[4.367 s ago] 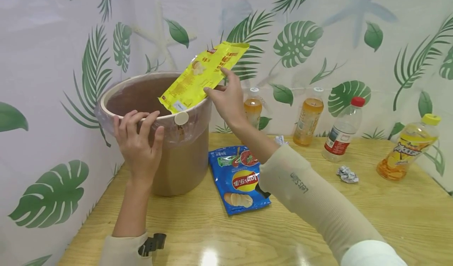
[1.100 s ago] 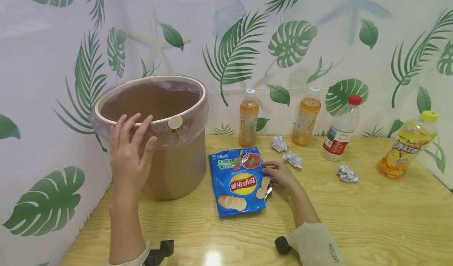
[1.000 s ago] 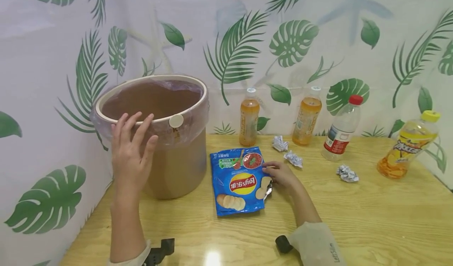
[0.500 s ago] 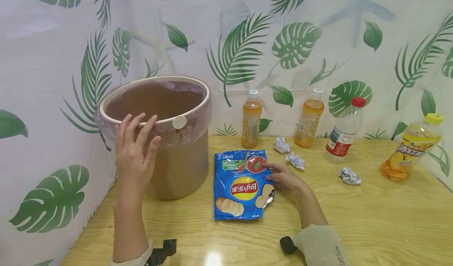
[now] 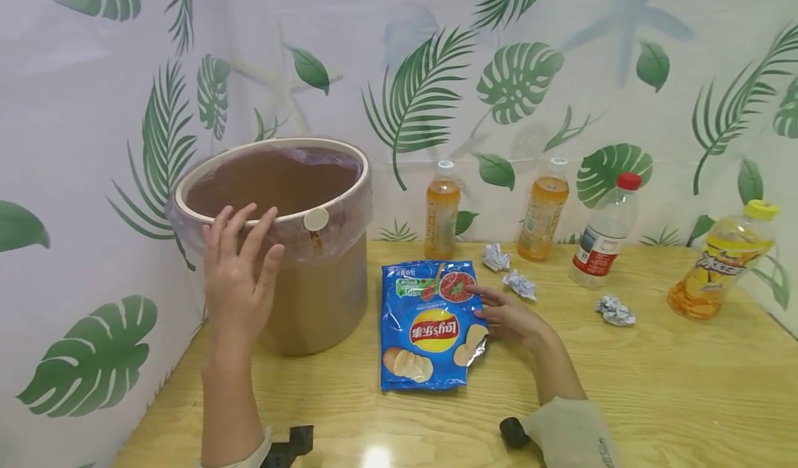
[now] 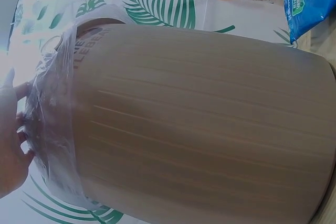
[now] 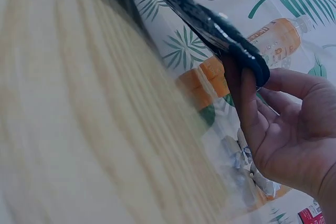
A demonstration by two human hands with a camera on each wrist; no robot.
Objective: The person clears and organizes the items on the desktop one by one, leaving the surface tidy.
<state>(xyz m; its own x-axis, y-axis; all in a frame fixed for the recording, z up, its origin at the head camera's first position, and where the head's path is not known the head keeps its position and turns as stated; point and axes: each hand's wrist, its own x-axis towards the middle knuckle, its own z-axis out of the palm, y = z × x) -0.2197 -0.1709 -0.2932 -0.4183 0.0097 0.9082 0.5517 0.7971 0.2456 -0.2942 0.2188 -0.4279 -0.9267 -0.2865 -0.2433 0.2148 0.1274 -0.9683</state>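
My right hand point(image 5: 514, 321) pinches the right edge of a blue Lay's chip bag point(image 5: 424, 364). The thumb lies under the bag point(image 7: 194, 17) in the right wrist view, and that edge is raised off the table. A torn silvery corner shows at the bag's lower right. On the left, a brown trash bin point(image 5: 318, 302) stands upright with a clear plastic liner point(image 5: 339, 236) folded over its rim. My left hand point(image 5: 240, 281) rests on the near rim, fingers fairly straight with their tips at the edge. The bin's bottom is hidden from view.
Two orange drink bottles point(image 5: 442, 219) point(image 5: 544, 212), a red-capped bottle point(image 5: 601, 239) and a yellow-capped bottle point(image 5: 717, 267) stand along the back right. Crumpled paper balls point(image 5: 497, 257) point(image 5: 520, 284) point(image 5: 616, 311) lie before them. A leaf-patterned cloth point(image 5: 312, 11) hangs behind the wooden table point(image 5: 654, 399).
A yellow snack bag, held by my right hand over the bin earlier, is out of sight. That hand now holds the blue chip bag, which has shifted slightly right. My left hand stays at the rim.
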